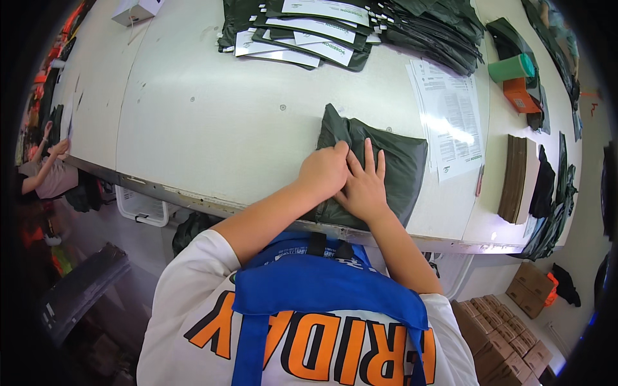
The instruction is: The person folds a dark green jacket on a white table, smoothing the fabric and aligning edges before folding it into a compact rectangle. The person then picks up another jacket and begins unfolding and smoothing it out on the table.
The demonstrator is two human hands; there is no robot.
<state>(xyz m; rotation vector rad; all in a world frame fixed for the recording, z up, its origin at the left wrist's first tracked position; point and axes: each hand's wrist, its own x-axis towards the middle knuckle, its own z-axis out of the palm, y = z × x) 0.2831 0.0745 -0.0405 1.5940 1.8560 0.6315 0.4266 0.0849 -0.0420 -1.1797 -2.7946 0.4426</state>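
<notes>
A dark grey-green plastic mailing bag point(405, 161) lies flat at the front edge of the table, with a raised fold along its left side. My left hand point(324, 170) is closed, its fingers pinching that fold; the fingertips are partly hidden. Beside it, my right hand point(365, 188) rests on the bag with its fingers spread and stretched out. The hands touch near the middle of the bag.
At the far edge sit a pile of dark bags with white labels point(309, 38) and a stack of dark bags point(438, 32). Printed sheets point(450, 116) lie right of my bag. Further right are a green roll point(512, 67) and a brown cardboard stack point(513, 177). Another person's hand point(59, 148) shows far left.
</notes>
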